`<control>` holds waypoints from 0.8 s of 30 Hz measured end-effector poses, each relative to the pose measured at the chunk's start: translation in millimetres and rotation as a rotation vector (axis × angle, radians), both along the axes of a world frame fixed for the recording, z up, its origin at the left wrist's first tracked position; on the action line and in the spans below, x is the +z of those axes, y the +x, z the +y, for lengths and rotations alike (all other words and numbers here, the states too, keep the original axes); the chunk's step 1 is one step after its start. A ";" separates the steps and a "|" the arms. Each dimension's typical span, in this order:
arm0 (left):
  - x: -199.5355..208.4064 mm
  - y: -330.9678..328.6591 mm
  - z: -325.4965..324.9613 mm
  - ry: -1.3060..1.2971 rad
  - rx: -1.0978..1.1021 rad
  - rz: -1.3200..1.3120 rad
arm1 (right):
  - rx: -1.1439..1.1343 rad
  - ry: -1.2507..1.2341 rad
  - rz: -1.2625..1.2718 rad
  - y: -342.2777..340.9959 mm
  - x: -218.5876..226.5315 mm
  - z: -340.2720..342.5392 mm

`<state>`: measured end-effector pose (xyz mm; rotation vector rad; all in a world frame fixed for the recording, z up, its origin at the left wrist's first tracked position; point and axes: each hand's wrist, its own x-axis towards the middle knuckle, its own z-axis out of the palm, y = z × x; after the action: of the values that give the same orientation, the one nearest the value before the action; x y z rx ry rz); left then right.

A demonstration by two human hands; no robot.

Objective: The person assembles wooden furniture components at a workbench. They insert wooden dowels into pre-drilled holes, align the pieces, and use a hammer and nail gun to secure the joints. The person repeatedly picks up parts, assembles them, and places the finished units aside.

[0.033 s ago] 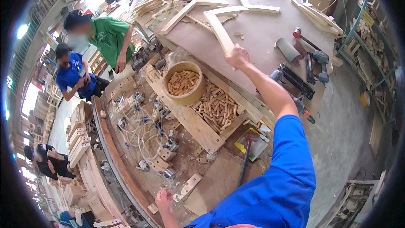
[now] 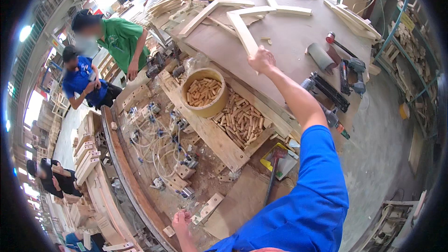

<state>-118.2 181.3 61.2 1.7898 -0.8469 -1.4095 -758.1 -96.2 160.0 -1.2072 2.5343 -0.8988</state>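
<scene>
My right hand (image 2: 262, 60) is closed round the near end of an angled wooden frame piece (image 2: 243, 33) lying on the worktable (image 2: 289, 35). Its far arm overlaps or touches another angled frame piece (image 2: 291, 10); I cannot tell which. A further angled piece (image 2: 199, 19) lies left of it. Low in the view, my left hand (image 2: 181, 218) has its fingers pinched together, and whatever may be in them is too small to make out. Close to it is a pale wooden block (image 2: 208, 207) with holes. A round tub (image 2: 204, 110) of wooden dowels (image 2: 204, 91) stands between my hands.
Loose dowels (image 2: 240, 119) fill a wooden tray beside the tub. Nail guns (image 2: 326, 91), a grey cylinder (image 2: 320, 58) and a red-headed mallet (image 2: 330, 37) lie at right. Another mallet (image 2: 275, 168) rests near me. Hoses and clamps (image 2: 161, 135) cover the left bench. Co-workers (image 2: 119, 42) stand beyond.
</scene>
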 end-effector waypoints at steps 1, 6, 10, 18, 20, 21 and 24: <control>-3.5 2.5 3.4 0.037 0.024 -0.039 | -0.018 -0.001 -0.015 -1.2 -4.5 -18.7; -23.6 0.2 -3.0 -0.009 0.026 -0.009 | 0.139 -0.197 0.265 18.4 4.0 -71.8; -26.3 -3.3 2.3 -0.015 0.026 -0.017 | 0.336 -0.417 0.279 74.2 -25.8 -35.3; -30.2 36.0 87.6 -0.126 0.032 -0.141 | 0.836 -0.192 -0.367 237.3 -81.5 196.0; -29.8 42.4 100.3 -0.233 -0.057 -0.308 | 0.948 0.028 -0.351 257.0 -101.2 267.3; -24.4 44.9 105.5 -0.295 -0.114 -0.418 | 0.996 0.130 -0.318 265.0 -113.6 298.3; 13.4 59.9 131.1 -0.262 -0.047 -0.389 | 1.078 0.243 -0.189 277.1 -148.7 376.7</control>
<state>-58.2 312.4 74.5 1.8707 -1.2197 -0.9347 -481.0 280.5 11.3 -1.9181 1.3980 -0.3742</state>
